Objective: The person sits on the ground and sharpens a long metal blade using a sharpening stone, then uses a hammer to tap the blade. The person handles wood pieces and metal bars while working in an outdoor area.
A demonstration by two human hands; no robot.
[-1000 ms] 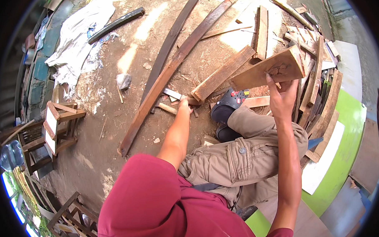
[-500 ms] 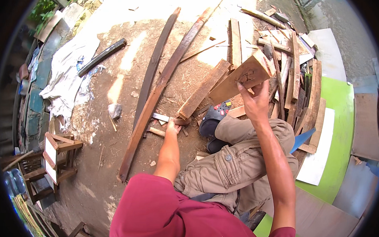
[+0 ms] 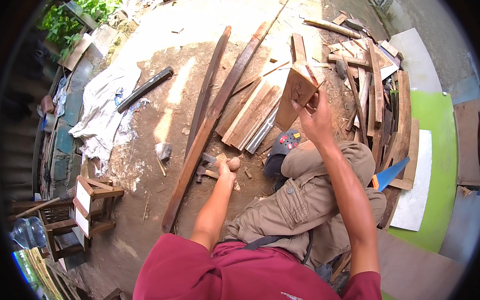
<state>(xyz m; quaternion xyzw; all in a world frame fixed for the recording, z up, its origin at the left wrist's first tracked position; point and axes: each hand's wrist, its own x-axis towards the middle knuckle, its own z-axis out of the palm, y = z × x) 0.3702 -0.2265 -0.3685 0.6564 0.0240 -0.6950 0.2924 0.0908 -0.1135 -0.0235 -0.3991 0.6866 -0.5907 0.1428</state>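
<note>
My right hand (image 3: 314,115) grips a short, thick wooden board (image 3: 292,99) by its near end, holding it tilted above the ground. The board's cracked face is turned toward me. Lower and to the left, my left hand (image 3: 226,170) is closed round a wooden-handled blade (image 3: 209,158). Its blade points left and the handle's rounded end shows to the right of my fingers; its exact kind is unclear. Just beside it, a hammer (image 3: 200,173) lies on the ground, partly hidden. Beyond my hands lie planks (image 3: 252,115) and a silvery grooved strip (image 3: 263,129).
Two long dark beams (image 3: 210,119) slant across the ground. At right are a scrap-wood pile (image 3: 378,92), a blue saw (image 3: 393,173) and green sheeting (image 3: 431,170). To the left are a white cloth (image 3: 103,99), a wooden stool-like frame (image 3: 97,213) and a black-painted timber (image 3: 145,89).
My right hand has brought the board left and turned it more upright. My left hand has shifted slightly right and toward me, still holding the blade. The whole view has shifted a little.
</note>
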